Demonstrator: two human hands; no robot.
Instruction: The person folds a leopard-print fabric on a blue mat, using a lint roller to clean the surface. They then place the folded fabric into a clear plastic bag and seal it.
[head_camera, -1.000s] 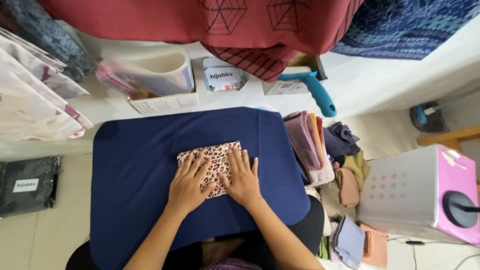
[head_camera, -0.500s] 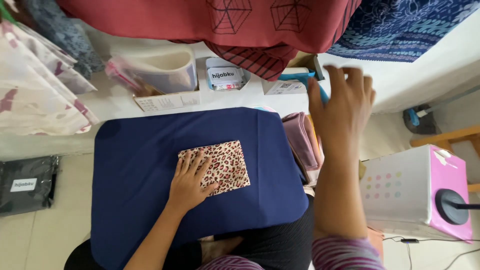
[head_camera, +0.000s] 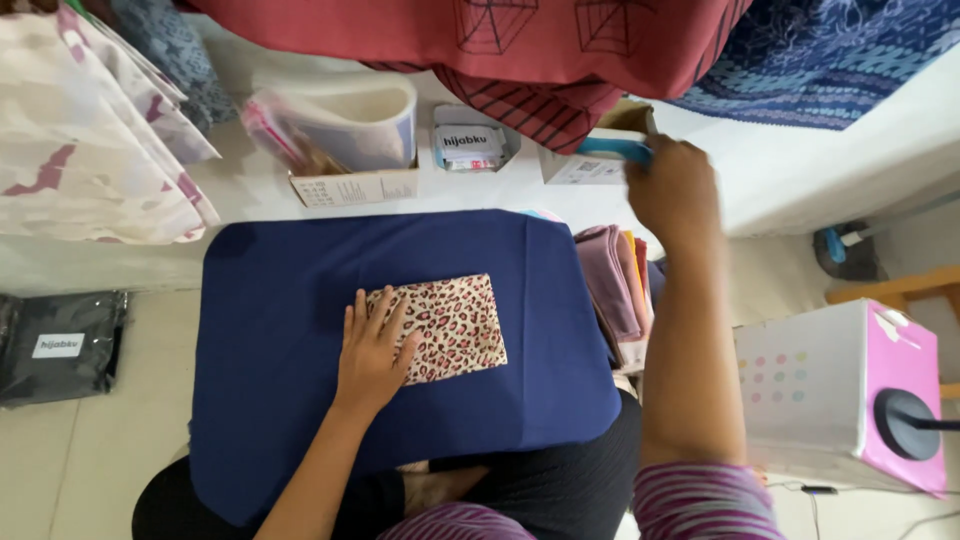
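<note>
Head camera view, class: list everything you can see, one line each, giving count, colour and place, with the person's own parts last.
Folded leopard-print cloth: one, tan with dark spots, centre of the board.
Padded board: one, navy, across the person's lap.
Stack of folded cloths: one, mauve and mixed colours, right of the board.
Blue-handled tool: one, blue, on the white box at the top.
Plastic tub: one, white, top left.
Box: one, white and pink, right.
Black packet: one, left floor.
Hanging fabric: one, red, top.
Left hand: flat on the cloth.
Right hand: on the tool's handle.
</note>
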